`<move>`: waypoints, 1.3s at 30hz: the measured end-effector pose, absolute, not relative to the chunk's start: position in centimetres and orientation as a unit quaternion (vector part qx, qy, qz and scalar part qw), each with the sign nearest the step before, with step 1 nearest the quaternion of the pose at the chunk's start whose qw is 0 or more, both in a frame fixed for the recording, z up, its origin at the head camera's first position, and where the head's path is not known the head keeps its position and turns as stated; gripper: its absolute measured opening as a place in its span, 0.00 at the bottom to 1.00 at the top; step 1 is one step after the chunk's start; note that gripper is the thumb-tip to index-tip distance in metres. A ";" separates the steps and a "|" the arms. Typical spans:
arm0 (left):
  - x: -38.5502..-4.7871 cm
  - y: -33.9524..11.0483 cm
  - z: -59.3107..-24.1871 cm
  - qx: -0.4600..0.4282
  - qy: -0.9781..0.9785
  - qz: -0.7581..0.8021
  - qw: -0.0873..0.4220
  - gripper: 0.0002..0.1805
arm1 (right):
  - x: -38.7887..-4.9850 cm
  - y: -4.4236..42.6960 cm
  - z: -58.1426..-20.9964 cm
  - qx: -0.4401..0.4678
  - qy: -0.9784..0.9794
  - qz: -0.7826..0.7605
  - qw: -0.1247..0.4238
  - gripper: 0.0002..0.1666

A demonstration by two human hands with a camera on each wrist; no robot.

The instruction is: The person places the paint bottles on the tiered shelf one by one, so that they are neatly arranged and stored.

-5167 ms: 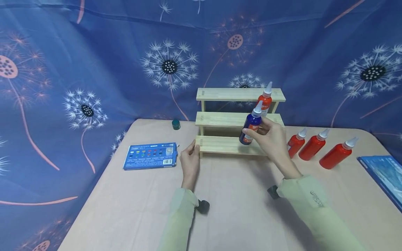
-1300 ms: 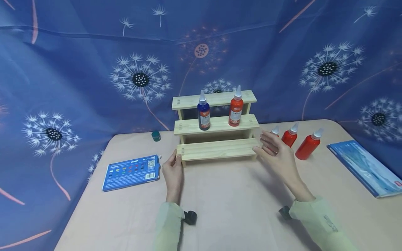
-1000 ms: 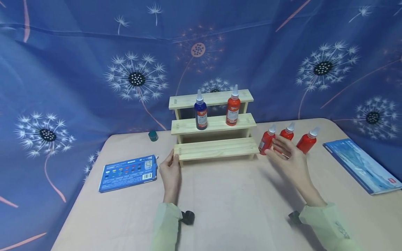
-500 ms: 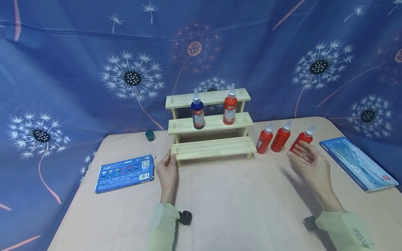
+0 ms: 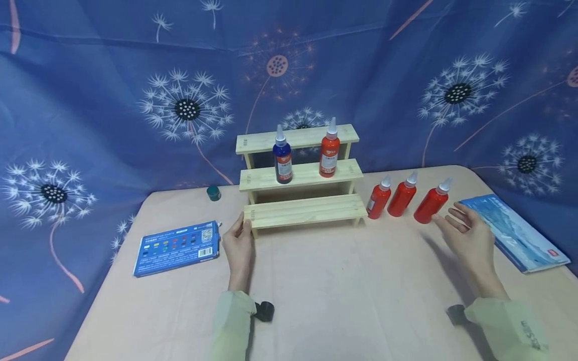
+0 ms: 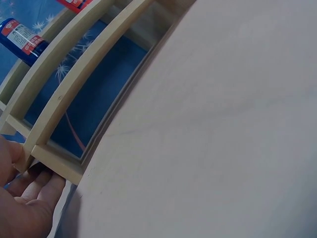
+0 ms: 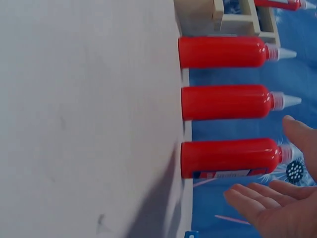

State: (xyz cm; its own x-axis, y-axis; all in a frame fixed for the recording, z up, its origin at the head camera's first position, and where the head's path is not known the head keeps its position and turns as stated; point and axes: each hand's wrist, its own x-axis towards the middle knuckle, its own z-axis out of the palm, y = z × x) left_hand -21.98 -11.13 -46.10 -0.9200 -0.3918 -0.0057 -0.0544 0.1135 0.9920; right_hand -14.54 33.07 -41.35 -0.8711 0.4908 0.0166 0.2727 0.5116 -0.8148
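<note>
My left hand (image 5: 238,246) grips the left end of a three-tier wooden display stand (image 5: 307,212), thumb on one side and fingers on the other in the left wrist view. On the middle step, a blue paint bottle (image 5: 283,161) and a red paint bottle (image 5: 329,154) stand upright with pointed nozzle caps. Three more red bottles are lined up on the table right of the stand: a left one (image 5: 379,200), a middle one (image 5: 402,198) and a right one (image 5: 432,204). Beside the right one my right hand (image 5: 471,240) hovers, fingers spread and holding nothing.
A blue watercolor paint box (image 5: 176,248) lies left of the stand, and a small dark green jar (image 5: 213,193) sits behind it. At the right edge rests a blue pad (image 5: 519,235). A dandelion-patterned blue cloth (image 5: 189,60) hangs behind the table.
The blue bottle, held in my right hand earliest, now stands on the middle step. Empty, that hand has moved right past the red bottles. My left hand has stayed on the stand.
</note>
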 end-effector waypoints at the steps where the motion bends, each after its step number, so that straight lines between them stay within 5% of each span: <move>1: -22.0 -11.1 -46.1 0.152 -0.734 -0.648 0.130 0.20 | -14.8 33.2 -41.4 -0.225 -0.860 0.441 0.121 0.49; 17: -22.0 -10.7 -46.1 0.158 -0.732 -0.649 0.129 0.20 | -18.9 33.9 -42.4 -0.235 -0.851 0.454 0.120 0.48; 39: -21.9 -10.8 -46.0 0.150 -0.726 -0.656 0.143 0.20 | -17.9 32.1 -40.7 -0.248 -0.859 0.434 0.106 0.45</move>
